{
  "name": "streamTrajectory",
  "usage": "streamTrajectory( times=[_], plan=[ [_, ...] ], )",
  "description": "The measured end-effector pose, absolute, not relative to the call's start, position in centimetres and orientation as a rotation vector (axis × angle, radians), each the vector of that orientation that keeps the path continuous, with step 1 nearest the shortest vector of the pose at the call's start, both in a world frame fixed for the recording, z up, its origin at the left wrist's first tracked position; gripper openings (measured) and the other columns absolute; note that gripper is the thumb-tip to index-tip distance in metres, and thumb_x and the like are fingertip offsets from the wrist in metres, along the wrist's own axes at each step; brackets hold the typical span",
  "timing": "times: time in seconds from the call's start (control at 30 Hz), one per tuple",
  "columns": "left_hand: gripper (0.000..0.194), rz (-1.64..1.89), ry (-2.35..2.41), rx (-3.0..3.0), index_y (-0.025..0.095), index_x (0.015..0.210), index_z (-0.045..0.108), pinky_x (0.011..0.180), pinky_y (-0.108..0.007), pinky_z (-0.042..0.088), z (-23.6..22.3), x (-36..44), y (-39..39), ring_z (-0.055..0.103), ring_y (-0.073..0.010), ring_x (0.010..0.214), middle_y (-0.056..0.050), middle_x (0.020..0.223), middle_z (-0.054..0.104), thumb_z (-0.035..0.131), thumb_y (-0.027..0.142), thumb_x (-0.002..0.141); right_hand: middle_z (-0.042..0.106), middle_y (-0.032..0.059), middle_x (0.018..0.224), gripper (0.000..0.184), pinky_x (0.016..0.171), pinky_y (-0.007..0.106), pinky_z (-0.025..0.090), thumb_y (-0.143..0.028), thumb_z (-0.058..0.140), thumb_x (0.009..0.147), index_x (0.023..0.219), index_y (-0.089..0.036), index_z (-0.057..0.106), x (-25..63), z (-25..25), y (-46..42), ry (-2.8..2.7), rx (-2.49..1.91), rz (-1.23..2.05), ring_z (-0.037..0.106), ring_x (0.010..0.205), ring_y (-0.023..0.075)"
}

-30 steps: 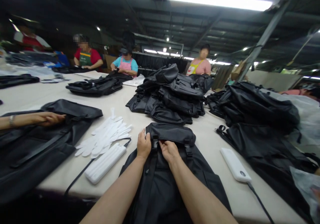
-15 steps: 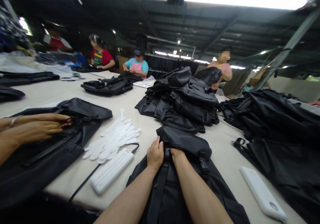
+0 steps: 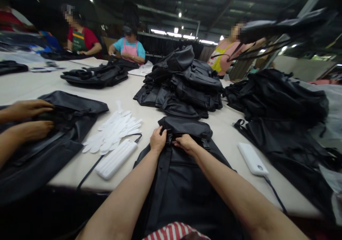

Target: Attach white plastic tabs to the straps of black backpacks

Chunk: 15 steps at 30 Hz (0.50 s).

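A black backpack (image 3: 187, 183) lies in front of me, its top flap (image 3: 187, 127) at the far end. My left hand (image 3: 158, 139) grips the flap's left corner, thumb beside a black buckle (image 3: 169, 138). Just under the flap's front edge is my right hand (image 3: 187, 143), its fingers curled together near that buckle. Whatever those fingertips pinch is too small and shaded to make out. A second buckle (image 3: 205, 143) hangs at the flap's right side. Down the left of the bag runs a long black strap (image 3: 162, 175).
Left of my bag lie white strips (image 3: 112, 131) and a white power bank (image 3: 117, 159) with a cable. Another person's hands (image 3: 34, 120) work on a black bag (image 3: 66, 126). Piled bags (image 3: 184, 86) stand ahead; another white power bank (image 3: 252, 158) lies right. A co-worker (image 3: 224, 54) lifts a bag.
My right hand has drawn partly out from under the flap, so its fingers now show. My left hand stays at the flap corner. The far-right co-worker has swung a black bag up rightward.
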<state>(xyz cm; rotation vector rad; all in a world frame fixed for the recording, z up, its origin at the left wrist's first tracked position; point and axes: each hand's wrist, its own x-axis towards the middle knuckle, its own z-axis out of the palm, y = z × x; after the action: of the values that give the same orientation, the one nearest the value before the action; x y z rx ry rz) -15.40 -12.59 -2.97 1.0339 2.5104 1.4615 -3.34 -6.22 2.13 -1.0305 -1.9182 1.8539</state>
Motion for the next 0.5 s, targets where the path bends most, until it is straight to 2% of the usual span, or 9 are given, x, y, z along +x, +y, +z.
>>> streamTrajectory(
  times=[0.1,0.2,0.33,0.43,0.5],
  plan=[
    [0.042,1.452,2.488,1.017,0.012,0.116,0.057,0.099,-0.033,0.036,-2.7,-15.7,-12.6,0.052,-0.0224,0.113,-0.013,0.119,0.058,0.049,0.033,0.081,0.067,0.0040,0.081,0.017,0.077,0.032,0.049,-0.013,0.057,0.074,0.088,-0.015,0.067,2.3,5.2,-6.8,-2.269,-0.938,1.755,0.062,0.072,0.0151],
    [0.041,1.451,2.456,1.011,0.011,0.115,0.058,0.095,-0.031,0.040,-1.6,-16.1,-13.6,0.054,-0.0211,0.110,-0.012,0.116,0.061,0.048,0.031,0.080,0.066,0.0034,0.101,0.027,0.089,0.032,0.043,-0.022,0.051,0.078,0.102,-0.020,0.065,8.2,7.7,-7.8,-2.754,-0.697,1.238,0.060,0.095,0.0182],
    [0.044,1.432,2.465,1.041,0.016,0.120,0.054,0.095,-0.030,0.039,0.3,-16.4,-17.0,0.054,-0.0194,0.110,-0.008,0.119,0.060,0.044,0.037,0.082,0.053,0.0080,0.127,0.039,0.099,0.038,0.034,-0.028,0.044,0.083,0.120,-0.020,0.055,13.9,6.2,-9.3,-2.885,-0.865,0.605,0.046,0.117,0.0228],
    [0.048,1.312,2.518,1.010,0.010,0.116,0.056,0.095,-0.037,0.039,1.3,-16.0,-20.1,0.054,-0.0261,0.109,-0.015,0.118,0.059,0.048,0.037,0.077,0.041,0.0073,0.137,0.043,0.102,0.042,0.029,-0.027,0.045,0.082,0.124,-0.020,0.051,15.7,3.5,-9.4,-2.952,-0.908,0.496,0.036,0.126,0.0236],
    [0.048,1.208,2.525,1.011,0.006,0.111,0.059,0.093,-0.040,0.040,1.6,-15.3,-21.9,0.055,-0.0298,0.107,-0.019,0.114,0.061,0.053,0.034,0.073,0.047,0.0069,0.133,0.040,0.101,0.038,0.032,-0.029,0.043,0.083,0.120,-0.019,0.054,16.1,2.8,-8.8,-2.912,-0.904,0.577,0.043,0.121,0.0211]
  ],
)
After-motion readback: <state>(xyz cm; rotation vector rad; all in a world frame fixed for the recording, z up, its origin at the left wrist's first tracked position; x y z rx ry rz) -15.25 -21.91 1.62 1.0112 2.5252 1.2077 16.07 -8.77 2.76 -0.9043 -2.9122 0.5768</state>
